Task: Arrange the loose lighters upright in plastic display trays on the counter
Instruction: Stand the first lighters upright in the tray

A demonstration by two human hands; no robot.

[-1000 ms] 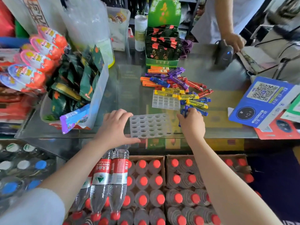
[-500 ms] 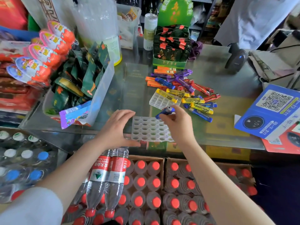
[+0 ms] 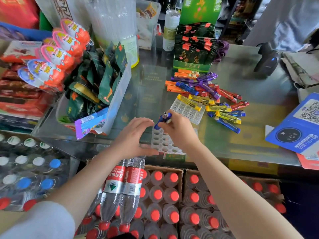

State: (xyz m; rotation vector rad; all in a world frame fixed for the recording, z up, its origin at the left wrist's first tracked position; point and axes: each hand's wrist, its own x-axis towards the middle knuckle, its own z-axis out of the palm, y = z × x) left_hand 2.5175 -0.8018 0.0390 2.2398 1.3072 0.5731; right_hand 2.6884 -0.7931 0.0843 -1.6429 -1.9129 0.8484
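Observation:
A clear plastic tray [image 3: 163, 144] with round holes lies at the counter's near edge. My left hand [image 3: 136, 137] rests on the tray's left side, fingers spread and thumb along its front edge. My right hand [image 3: 177, 130] pinches a blue lighter [image 3: 162, 119], nearly upright, metal top up, with its base at the tray's far left corner holes. A second clear tray [image 3: 187, 110] with square cells lies further back, a yellow lighter across it. A pile of loose lighters [image 3: 212, 94] in orange, purple, blue, red and yellow lies behind and to the right.
A clear bin of green snack packets [image 3: 96, 87] stands left of the trays. A green display box [image 3: 193, 47] is behind the pile. A barcode scanner [image 3: 267, 61] and blue QR card [image 3: 298, 123] are at right. Crates of bottles [image 3: 164, 195] sit below the counter.
My right hand picked a blue lighter from the pile, carried it left and turned it upright over the tray's far left corner. My left hand stayed on the tray.

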